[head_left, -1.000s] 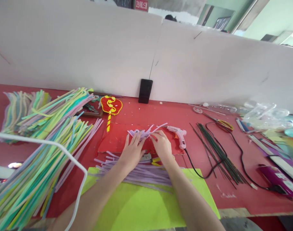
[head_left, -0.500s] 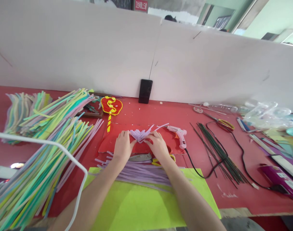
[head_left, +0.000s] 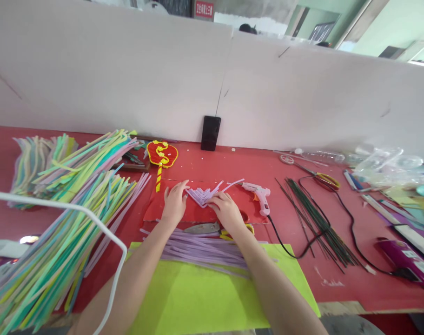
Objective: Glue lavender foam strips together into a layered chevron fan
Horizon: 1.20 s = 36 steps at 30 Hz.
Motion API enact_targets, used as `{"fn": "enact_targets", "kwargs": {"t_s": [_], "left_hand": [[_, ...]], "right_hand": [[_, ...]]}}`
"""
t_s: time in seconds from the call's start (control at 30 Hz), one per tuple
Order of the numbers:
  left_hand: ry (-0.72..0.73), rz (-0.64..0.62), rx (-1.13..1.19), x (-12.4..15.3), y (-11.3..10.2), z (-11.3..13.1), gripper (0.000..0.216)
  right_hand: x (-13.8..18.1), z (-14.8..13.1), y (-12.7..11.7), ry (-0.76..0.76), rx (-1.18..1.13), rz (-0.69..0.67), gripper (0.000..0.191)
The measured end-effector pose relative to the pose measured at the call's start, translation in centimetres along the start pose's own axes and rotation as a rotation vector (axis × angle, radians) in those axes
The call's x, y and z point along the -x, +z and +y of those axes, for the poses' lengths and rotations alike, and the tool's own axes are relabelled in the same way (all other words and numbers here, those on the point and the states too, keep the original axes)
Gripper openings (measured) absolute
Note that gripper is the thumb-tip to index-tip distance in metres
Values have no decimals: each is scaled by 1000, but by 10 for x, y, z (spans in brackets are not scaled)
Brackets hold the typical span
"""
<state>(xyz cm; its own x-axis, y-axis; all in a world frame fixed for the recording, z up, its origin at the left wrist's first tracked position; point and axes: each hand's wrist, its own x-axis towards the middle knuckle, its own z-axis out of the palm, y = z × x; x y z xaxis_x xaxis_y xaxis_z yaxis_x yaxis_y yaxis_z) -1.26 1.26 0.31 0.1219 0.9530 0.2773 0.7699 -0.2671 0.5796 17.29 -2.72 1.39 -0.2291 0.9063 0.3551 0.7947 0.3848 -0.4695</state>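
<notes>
Coloured pipe cleaners (head_left: 82, 232) lie heaped at the left, then a red-and-yellow fan (head_left: 162, 154). The left hand (head_left: 175, 202) has thumb and fingers parted, gripping nothing, beside a purple V (head_left: 201, 197) of nested strips on a red sheet (head_left: 156, 208). The right hand's (head_left: 226, 210) fingertips meet the V's right side; whether they pinch it, I cannot tell. A pink glue gun (head_left: 261, 194) lies rightward.

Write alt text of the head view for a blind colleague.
A person's left hand and right hand flank lavender strips laid in nested Vs on a red sheet. Nearer lie scissors and a pile of loose strips; a pink glue gun lies to the right.
</notes>
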Motion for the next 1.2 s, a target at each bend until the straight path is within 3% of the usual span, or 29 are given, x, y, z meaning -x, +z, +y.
{"fn": "enact_targets", "kwargs": {"t_s": [0.6, 0.8, 0.97, 1.2], "left_hand": [[-3, 11, -36, 3, -3, 2, 52], [-50, 20, -9, 2, -1, 5, 40], [-1, -2, -67, 2, 1, 5, 31], [3, -10, -79, 1, 3, 3, 32]], "right_hand": [[-2, -1, -1, -2, -48, -27, 16], [-2, -1, 0, 8, -59, -28, 15], [-2, -3, 0, 12, -44, -26, 14], [-2, -3, 0, 22, -66, -34, 14]]}}
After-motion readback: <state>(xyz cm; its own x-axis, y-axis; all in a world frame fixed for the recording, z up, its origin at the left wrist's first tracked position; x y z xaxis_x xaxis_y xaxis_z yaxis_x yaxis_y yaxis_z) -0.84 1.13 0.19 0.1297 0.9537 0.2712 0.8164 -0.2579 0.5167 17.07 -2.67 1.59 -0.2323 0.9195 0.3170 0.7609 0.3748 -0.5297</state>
